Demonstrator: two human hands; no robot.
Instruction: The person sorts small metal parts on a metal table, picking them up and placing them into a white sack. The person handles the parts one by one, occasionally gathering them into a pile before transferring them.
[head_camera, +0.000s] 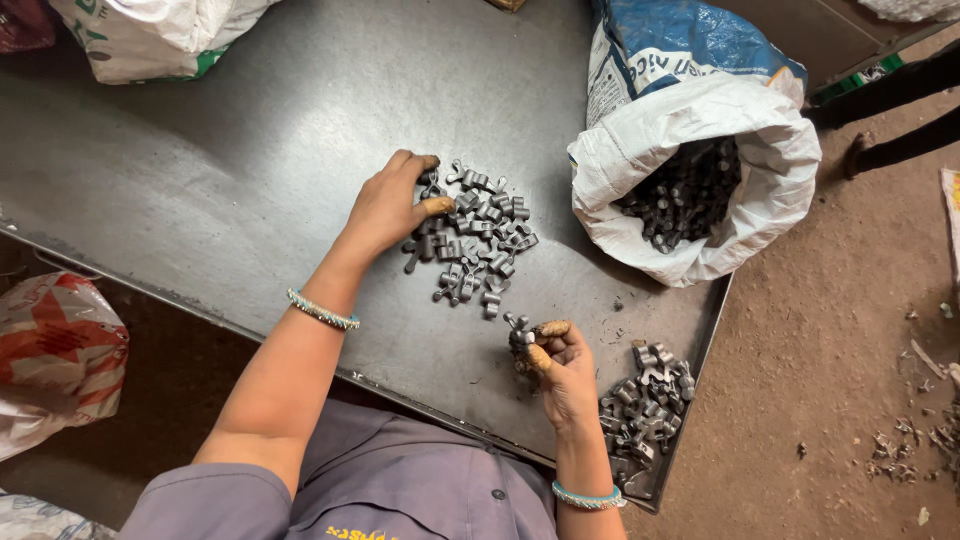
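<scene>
On the grey metal bench (250, 150) lies a loose pile of small dark metal parts (480, 235), and the left hand (392, 205) rests on its left edge, fingers curled down over a few pieces, the fingertips capped in worn tan covers. Nearer the body, the right hand (560, 365) is closed around one or more of the same metal pieces (517, 335), pinched between thumb and forefinger just above the bench. Both wrists carry beaded turquoise bangles. Just right of the right hand, a second heap of parts (645, 400) sits at the bench's near corner. Behind it, at the right edge of the bench, an open white woven sack (760, 150) with a blue upper panel holds many more of the dark parts. Another white sack (150, 35) stands at the far left corner, and a red-and-white bag (55, 350) lies on the floor to the left
</scene>
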